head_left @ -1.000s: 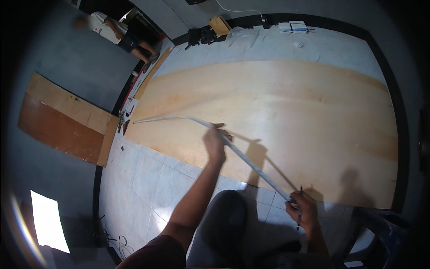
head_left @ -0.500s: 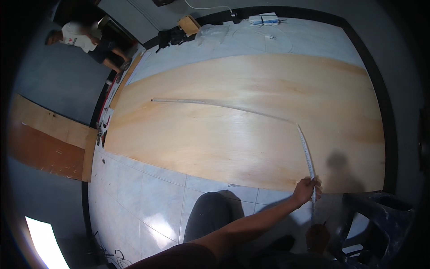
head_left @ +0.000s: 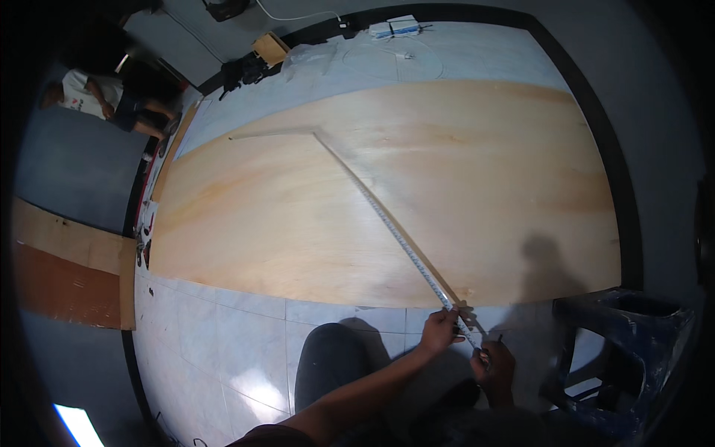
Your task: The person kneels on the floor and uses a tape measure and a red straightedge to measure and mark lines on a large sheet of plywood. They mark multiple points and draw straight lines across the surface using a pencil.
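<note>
A large pale plywood sheet [head_left: 298, 223] lies flat on the tiled floor. Across it runs a long metal L-shaped ruler [head_left: 372, 201], its corner at the far side and its long arm slanting toward me, past the sheet's near edge. My left hand [head_left: 439, 329] pinches the ruler just off the near edge. My right hand [head_left: 495, 365] grips the ruler's near end, a little lower and to the right, with a thin dark stick poking up from it. My dark-clad knee [head_left: 335, 365] shows below the hands.
A blue plastic seat [head_left: 633, 335] stands close on the right. Brown boards [head_left: 67, 276] lie at the left. Another person [head_left: 97, 97] sits at the far left. A cardboard box [head_left: 268, 48], a black bag [head_left: 242, 71] and white items [head_left: 402, 26] line the far wall.
The ruler has swung so that its long arm now slants from the far corner straight to me. My left hand slid down it to the near end, beside my right hand.
</note>
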The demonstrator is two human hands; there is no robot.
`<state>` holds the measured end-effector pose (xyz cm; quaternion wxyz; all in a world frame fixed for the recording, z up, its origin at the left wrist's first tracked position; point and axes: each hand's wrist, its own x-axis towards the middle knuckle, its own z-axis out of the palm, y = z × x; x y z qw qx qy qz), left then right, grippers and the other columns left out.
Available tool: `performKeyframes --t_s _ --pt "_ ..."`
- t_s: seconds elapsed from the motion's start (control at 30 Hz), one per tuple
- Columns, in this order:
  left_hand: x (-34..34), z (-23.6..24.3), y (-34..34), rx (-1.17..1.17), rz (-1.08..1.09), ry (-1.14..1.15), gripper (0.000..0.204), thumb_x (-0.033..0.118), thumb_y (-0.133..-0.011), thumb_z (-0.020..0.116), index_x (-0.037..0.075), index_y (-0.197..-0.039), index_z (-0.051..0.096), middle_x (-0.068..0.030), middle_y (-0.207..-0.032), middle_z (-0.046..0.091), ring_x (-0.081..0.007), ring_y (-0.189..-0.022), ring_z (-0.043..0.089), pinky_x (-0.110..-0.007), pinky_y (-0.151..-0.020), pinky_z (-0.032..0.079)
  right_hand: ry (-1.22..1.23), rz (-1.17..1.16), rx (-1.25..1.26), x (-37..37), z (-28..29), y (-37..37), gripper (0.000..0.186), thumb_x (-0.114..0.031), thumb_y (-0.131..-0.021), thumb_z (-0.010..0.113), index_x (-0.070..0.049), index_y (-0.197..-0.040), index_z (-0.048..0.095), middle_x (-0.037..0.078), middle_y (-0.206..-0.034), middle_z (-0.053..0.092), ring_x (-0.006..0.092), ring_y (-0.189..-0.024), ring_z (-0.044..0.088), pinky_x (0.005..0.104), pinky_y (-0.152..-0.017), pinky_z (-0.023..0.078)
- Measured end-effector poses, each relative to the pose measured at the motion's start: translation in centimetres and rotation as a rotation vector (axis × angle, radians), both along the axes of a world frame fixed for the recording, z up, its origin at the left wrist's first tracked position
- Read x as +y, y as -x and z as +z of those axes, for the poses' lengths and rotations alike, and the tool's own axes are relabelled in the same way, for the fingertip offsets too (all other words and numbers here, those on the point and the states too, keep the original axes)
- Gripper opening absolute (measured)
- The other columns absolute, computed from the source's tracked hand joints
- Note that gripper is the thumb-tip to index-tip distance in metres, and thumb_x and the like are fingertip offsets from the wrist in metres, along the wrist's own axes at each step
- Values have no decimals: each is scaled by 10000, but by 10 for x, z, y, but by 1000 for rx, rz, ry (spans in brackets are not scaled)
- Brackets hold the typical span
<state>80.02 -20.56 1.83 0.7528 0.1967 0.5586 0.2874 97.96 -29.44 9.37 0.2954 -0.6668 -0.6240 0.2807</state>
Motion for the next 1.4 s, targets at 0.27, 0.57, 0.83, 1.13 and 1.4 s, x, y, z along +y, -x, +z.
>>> performKeyframes --t_s 0.27,0.57,0.83,1.13,1.4 --pt "-3 21 66 196 362 -49 676 497 -1154 581 3 -1612 516 -173 -1252 693 -224 -1132 661 -384 -940 586 20 71 22 50 -11 32 454 -163 -901 908 -12 -1242 648 206 -1073 698 394 -887 731 494 -805 597" --pt "-35 116 218 753 281 -401 645 473 -1196 440 -25 -1604 477 -232 -1542 581 -339 -1279 674 -428 -1078 520 32 -253 -226 35 33 -20 588 -195 -936 904 3 -1366 555 199 -1109 642 351 -981 706 458 -838 569" --pt "8 112 231 765 313 -465 645 523 -1179 464 42 -1606 505 -175 -1580 568 -349 -1363 623 -487 -1094 526 170 -429 -364 -87 61 -80 575 -274 -962 889 20 -1322 552 180 -1089 624 316 -922 687 430 -860 555" --pt "69 -1 273 901 254 -721 416 170 -1131 655 86 -1531 574 -111 -1463 646 -240 -1221 661 -372 -949 595 120 -429 371 -65 -44 -109 473 -334 -1007 832 -3 -1214 566 173 -1019 650 347 -883 675 458 -819 566" --pt "134 31 300 937 99 -618 433 321 -1115 685 30 -1435 667 -177 -1279 732 -265 -1100 725 -404 -943 604 -110 109 83 169 25 41 379 -122 -883 909 -13 -1125 639 161 -992 651 312 -879 686 413 -810 583"
